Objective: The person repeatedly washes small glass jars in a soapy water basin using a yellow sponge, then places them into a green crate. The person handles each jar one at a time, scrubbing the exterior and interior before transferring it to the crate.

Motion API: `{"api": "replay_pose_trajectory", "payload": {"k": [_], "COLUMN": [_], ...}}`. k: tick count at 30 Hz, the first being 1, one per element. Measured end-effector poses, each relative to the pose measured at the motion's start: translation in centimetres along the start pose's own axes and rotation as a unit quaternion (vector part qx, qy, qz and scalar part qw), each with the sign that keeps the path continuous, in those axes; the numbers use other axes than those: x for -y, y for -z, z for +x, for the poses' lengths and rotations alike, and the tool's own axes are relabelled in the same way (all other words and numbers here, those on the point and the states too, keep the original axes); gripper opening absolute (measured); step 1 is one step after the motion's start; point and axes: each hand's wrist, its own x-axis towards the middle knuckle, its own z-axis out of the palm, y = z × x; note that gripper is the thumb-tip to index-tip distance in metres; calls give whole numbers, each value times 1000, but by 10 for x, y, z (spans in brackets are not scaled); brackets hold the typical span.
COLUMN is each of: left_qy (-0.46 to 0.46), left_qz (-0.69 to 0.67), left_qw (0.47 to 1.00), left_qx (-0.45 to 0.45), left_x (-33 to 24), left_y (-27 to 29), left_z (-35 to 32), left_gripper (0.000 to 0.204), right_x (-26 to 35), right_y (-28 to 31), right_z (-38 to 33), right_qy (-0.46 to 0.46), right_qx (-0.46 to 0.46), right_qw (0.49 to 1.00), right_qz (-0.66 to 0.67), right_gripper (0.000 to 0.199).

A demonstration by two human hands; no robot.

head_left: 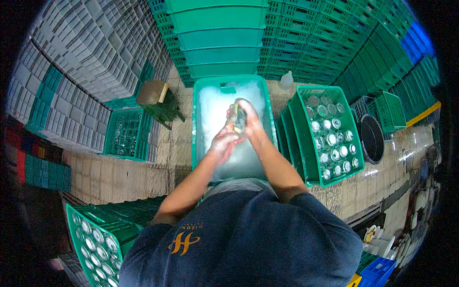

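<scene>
A clear drinking glass [237, 118] is held between my two hands above a green plastic tub [196, 143] full of white suds [210, 105]. My left hand [223, 144] is closed round the glass's nearer end. My right hand [250, 117] wraps its right side and far end. Something yellowish shows at the glass, but the fingers and blur keep me from making out what it is. Foam and wet sheen cover parts of both hands.
A green crate [313, 158] of glasses stands to the right, beside a dark round bucket [372, 138]. Another crate of glasses [98, 248] is at lower left. A stool [154, 93] and a white plastic jug [286, 80] flank the tub. Stacked green crates [220, 28] rise behind.
</scene>
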Motion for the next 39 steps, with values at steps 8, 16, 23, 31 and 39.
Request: {"api": "replay_pose_trajectory", "payload": {"k": [8, 16, 23, 31, 39], "left_qy": [1, -21, -95, -133, 86], "left_qz": [369, 486, 738, 187, -15], "left_qw": [927, 871, 663, 928, 942], "left_qx": [69, 66, 84, -295, -324], "left_x": [-1, 9, 6, 15, 71], "left_y": [9, -9, -6, 15, 117], "left_z": [20, 7, 14, 55, 94], "left_gripper": [86, 92, 67, 22, 32], "right_x": [-5, 3, 14, -10, -13], "right_y": [0, 19, 45, 73, 96], "right_z": [-11, -7, 0, -53, -79], "right_qy": [51, 28, 48, -135, -23], "right_qx": [-61, -130, -161, 153, 129], "right_qw": [996, 987, 983, 943, 912], "right_qz": [-36, -93, -71, -262, -389], "right_gripper": [28, 34, 44, 63, 87]}}
